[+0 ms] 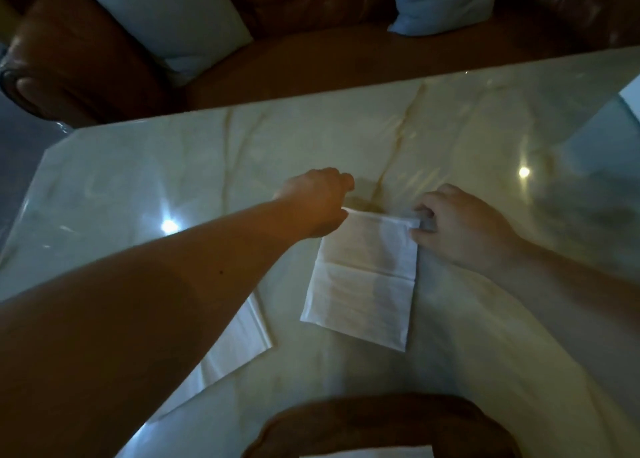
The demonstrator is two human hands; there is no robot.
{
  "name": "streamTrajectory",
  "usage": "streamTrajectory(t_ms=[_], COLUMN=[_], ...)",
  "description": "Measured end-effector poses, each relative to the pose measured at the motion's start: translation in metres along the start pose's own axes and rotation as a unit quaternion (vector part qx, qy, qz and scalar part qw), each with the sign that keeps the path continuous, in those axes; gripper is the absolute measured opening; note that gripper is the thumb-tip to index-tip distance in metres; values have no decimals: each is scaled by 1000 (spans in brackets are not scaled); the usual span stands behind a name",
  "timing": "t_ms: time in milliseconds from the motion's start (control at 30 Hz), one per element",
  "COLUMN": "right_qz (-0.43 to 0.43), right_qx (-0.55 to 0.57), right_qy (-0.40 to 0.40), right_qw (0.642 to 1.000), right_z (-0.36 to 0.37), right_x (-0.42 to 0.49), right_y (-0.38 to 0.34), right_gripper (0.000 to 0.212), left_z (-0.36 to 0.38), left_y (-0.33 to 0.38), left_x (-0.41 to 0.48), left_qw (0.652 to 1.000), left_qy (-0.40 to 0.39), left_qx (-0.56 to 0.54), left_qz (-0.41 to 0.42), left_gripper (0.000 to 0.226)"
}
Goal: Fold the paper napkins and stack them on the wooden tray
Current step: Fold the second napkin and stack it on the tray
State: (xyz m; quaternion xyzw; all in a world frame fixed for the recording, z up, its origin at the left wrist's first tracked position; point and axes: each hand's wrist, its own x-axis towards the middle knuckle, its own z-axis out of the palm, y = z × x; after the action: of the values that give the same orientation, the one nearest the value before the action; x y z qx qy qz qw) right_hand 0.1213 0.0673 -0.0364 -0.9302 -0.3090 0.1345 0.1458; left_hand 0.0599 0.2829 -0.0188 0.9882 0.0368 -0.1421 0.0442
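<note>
A white paper napkin (363, 277) lies on the glossy marble table (145, 180), folded into a rectangle with a crease across its middle. My left hand (317, 199) pinches its far left corner, which is lifted a little. My right hand (460, 225) pinches the far right corner. A second, flat napkin (235, 347) lies to the left, partly hidden under my left forearm. At the bottom edge the wooden tray (381, 419) shows its curved rim, with a white napkin (367, 453) on it.
A brown leather sofa (79, 63) with two pale cushions (166, 14) stands beyond the table's far edge. A white object (632, 94) peeks in at the right edge. Bright light spots reflect on the tabletop.
</note>
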Motion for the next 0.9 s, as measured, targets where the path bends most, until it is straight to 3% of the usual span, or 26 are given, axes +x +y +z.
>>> streamTrajectory(t_ms=[100,267,467,700,900], right_qz=[-11,-34,-83,-197,-207], right_qx=[4,24,65,36,15], right_qy=[-7,23,57,58,25], right_qw=[1000,999,993,978,978], right_z=[5,7,-14,-4,23], right_x=[11,14,-17,-78,-113], right_y=[-4,-12,-26,-42,-50], right_gripper=[27,3,1,6,13], left_z=[7,14,6,11,36], left_y=[-1,-2,1,7,5], left_x=[7,0,-44,-105,-133], left_qw=[1000,996,986,978,980], left_qy=[0,33,109,165,119], left_qx=[1,-75,-129,-75,-23], left_qz=[4,-24,-15,103,161], left_gripper=[41,13,15,18,22])
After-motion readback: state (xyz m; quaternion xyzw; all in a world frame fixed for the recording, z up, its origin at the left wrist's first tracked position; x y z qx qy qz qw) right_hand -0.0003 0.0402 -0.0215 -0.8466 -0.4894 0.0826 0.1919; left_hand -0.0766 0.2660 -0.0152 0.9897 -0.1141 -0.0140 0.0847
